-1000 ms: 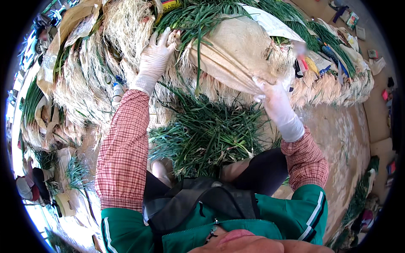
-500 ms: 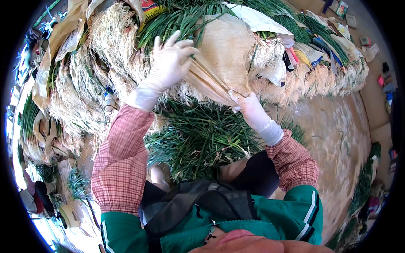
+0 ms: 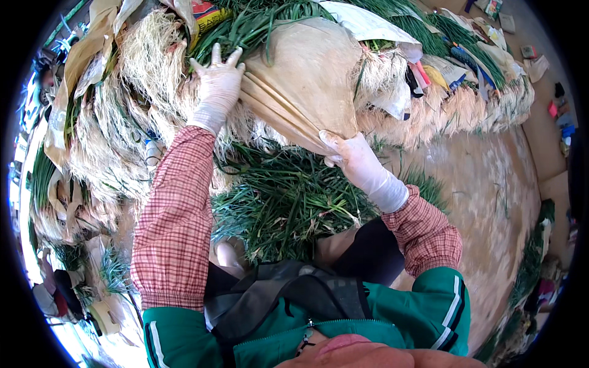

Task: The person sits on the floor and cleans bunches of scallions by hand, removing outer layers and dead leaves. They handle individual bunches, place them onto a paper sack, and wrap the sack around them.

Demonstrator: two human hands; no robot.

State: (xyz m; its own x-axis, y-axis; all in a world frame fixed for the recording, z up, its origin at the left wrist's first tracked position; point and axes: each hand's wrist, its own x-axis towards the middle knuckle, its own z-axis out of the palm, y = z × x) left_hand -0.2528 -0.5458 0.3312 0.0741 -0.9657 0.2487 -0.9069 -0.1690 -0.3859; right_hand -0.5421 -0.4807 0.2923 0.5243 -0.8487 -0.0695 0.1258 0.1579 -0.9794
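Note:
My right hand [image 3: 356,161], in a white glove, is closed on the near corner of a tan sheet [image 3: 316,67]. The sheet lies over the heap of green onions and gathers into folds toward that grip. My left hand [image 3: 218,89], gloved too, is open with its fingers spread, over the green leaves and pale roots left of the sheet. Its thumb side is close to the sheet's left edge; I cannot tell if they touch. Pale onion roots [image 3: 159,55] hang to the left of it. Below both hands lies a pile of loose green leaves [image 3: 294,196].
A white sheet [image 3: 374,27] covers onions farther right. Beside it are a yellow item [image 3: 435,76] and a pink item [image 3: 419,75]. More rooted onions [image 3: 466,116] line the right side, above a brown floor [image 3: 485,190]. A red and yellow bag [image 3: 207,18] lies at the back.
My left hand has moved left, away from the middle of the sheet, its fingers spreading. The sheet now reaches farther left. My right hand has kept its hold and shifted slightly left.

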